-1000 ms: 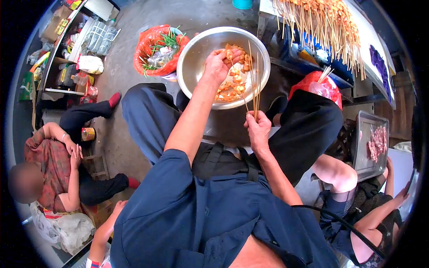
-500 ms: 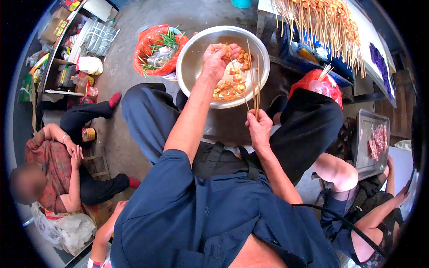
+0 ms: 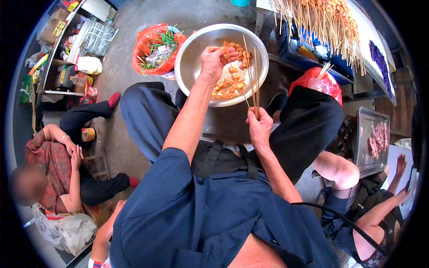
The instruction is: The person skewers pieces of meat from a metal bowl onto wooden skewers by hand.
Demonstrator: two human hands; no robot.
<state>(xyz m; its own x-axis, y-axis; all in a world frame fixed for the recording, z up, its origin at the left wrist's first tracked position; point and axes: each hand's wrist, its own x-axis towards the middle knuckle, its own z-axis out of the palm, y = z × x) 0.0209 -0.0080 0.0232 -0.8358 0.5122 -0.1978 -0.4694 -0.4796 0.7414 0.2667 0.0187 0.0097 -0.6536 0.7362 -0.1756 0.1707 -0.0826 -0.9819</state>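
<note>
A wide metal bowl [image 3: 192,56] holds orange-coated meat pieces [image 3: 229,91]. Above the bowl, my left hand [image 3: 213,61] has its fingers closed on a small coated meat piece [image 3: 226,52]. Low at the bowl's near side, my right hand [image 3: 260,127] grips several thin wooden skewers [image 3: 255,87] that point up over the rim. One of these skewers slants left toward the piece at my left fingers; whether its tip is inside the piece is too small to tell.
Left of the bowl stands a red-lined bucket [image 3: 139,47] with greens. Loaded skewers [image 3: 330,27] cover a table at upper right, above a red bag [image 3: 313,82]. A meat tray [image 3: 364,165] is at right. People sit at left and right; another person's arm shows at lower left.
My left hand has shifted slightly down and left, with its fingers spread a little more. The bowl and bucket appear slightly further left. A co-worker's hand at right has risen beside the tray.
</note>
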